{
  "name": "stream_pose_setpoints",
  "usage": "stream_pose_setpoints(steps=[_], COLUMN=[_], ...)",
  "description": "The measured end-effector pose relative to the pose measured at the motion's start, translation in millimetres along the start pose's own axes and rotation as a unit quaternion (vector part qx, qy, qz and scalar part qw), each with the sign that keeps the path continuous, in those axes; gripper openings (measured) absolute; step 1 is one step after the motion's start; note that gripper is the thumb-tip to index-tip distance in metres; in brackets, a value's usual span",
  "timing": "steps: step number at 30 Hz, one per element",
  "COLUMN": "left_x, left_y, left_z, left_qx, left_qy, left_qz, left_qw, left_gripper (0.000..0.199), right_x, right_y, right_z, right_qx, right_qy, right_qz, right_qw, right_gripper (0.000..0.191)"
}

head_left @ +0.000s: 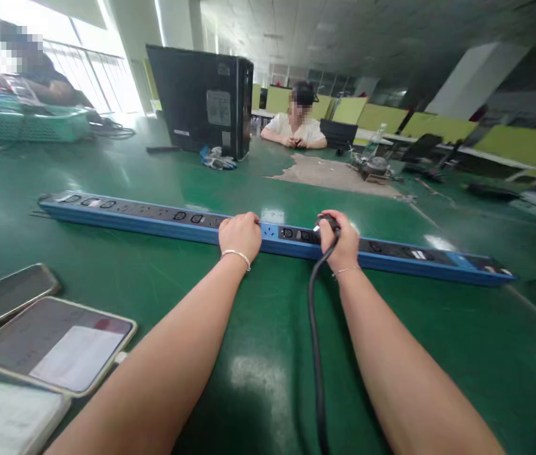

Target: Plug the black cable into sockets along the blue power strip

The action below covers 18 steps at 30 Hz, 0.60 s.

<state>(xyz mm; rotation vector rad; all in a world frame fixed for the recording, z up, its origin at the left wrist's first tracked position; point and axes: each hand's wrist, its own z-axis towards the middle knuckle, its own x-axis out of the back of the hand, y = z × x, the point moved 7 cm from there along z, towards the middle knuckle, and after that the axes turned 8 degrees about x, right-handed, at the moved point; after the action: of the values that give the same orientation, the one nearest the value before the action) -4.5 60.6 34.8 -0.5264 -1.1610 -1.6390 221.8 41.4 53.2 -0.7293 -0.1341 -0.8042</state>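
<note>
A long blue power strip with a black socket face lies across the green table, slightly slanted. Round its middle my left hand is closed, the fingers over the far edge. Farther right, my right hand grips a black plug right at the strip's sockets; whether the plug is seated in one is hidden by the fingers. From the plug a thick black cable hangs down toward me between my forearms. A lighter blue socket section shows between the two hands.
Phones lie at the near left, one with a pale-rimmed case. Beyond the strip stand a black computer tower, gloves and a cardboard sheet. A teal basket is at far left. Two people sit across the table.
</note>
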Motion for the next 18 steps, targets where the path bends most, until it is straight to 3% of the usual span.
stream_pose_setpoints(steps=[6,18], left_x=[-0.9,-1.2], left_y=[-1,-1], left_z=[0,1], left_qx=[0.010,0.002], left_qy=[-0.013,0.004], left_qz=[-0.012,-0.019], left_qw=[1.000,1.000], left_gripper=[0.028,0.026], right_x=[18,15], right_y=[26,14], right_z=[3,0], right_qx=[-0.041,-0.002], right_qy=[-0.076,-0.116], right_qz=[-0.008,-0.061], right_qw=[0.996,0.991], right_gripper=[0.027,0.031])
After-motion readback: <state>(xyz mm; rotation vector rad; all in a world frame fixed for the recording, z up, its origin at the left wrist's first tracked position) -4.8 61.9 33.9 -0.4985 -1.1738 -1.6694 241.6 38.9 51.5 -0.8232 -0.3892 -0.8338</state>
